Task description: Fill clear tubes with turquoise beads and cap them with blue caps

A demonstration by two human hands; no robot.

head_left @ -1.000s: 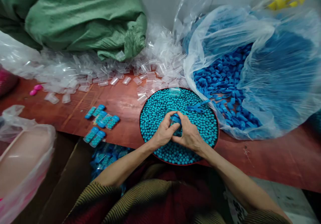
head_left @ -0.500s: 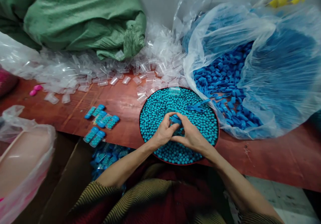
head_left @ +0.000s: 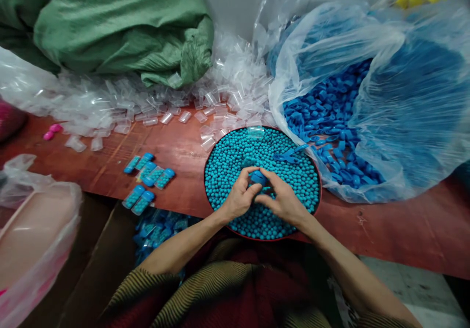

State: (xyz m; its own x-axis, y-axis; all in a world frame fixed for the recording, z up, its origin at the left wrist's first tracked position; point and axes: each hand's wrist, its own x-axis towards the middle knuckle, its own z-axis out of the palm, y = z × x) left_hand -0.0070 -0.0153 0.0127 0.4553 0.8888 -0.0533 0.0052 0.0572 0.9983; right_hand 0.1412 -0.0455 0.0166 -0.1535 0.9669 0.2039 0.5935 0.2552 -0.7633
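My left hand (head_left: 238,197) is closed, thumb and fingers pinching a small container with a blue cap (head_left: 258,176). On the container's other side, my right hand (head_left: 285,199) rests its index fingertip on the cap, its thumb held lower and apart. Most of the container's body is hidden by the fingers. Both hands are over a round tray (head_left: 320,191) full of turquoise balls (head_left: 225,166). A blue clip-like piece (head_left: 288,158) lies on the balls towards the right, and a clear plastic tube (head_left: 256,131) rests at the tray's far rim.
Several filled, blue-capped containers (head_left: 141,203) lie left of the tray on the red table (head_left: 191,166). Loose clear tubes (head_left: 157,105) are heaped behind, beneath a green sack (head_left: 125,29). An open plastic bag (head_left: 414,98) of blue caps (head_left: 326,105) stands at right. More containers (head_left: 157,230) sit below the table edge.
My right thumb has lifted away from the left hand, leaving a gap between them. The blue cap shows more now. The things on the table have stayed put.
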